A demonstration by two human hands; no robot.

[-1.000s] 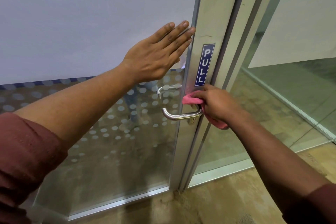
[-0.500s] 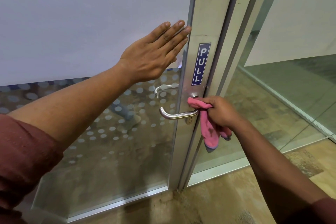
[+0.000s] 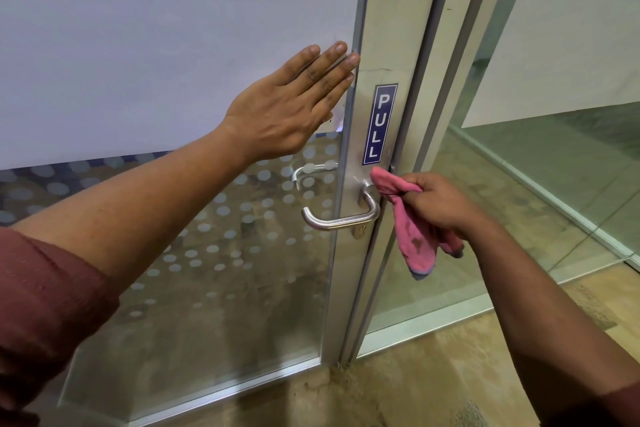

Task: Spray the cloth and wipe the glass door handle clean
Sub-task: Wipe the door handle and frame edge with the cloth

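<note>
- Both of your hands are at the door: your left hand (image 3: 284, 111) lies flat, fingers spread together against the frosted panel beside the metal frame (image 3: 398, 28), holding nothing, bracing the glass door (image 3: 173, 28).
- Your right hand (image 3: 440, 204) is closed tight around the pink cloth (image 3: 415, 243), with one bunched corner poking out toward the base of the handle (image 3: 341, 218) and the rest hanging loose below your knuckles.
- Since a second ago the cloth has come off the lever's root: it was first pressed over the inner end, then drooped as you shifted your grip, and now its tip touches the plate just under the PULL sticker (image 3: 380, 125), above where the handle's neck meets the frame.
- That reads as a re-grip between strokes, not a finish. Only the neck end seems to have had attention; the long bar and its curved outer end toward the glass look untouched by the cloth in this stretch.
- No spray bottle is in view, so I cannot tell whether the cloth is damp; darker patches on the hanging part hint that it may be.
- Next, judge it worth wrapping the cloth round the bar and drawing it along to the free end, keeping your left palm steady so the door does not swing.
</note>
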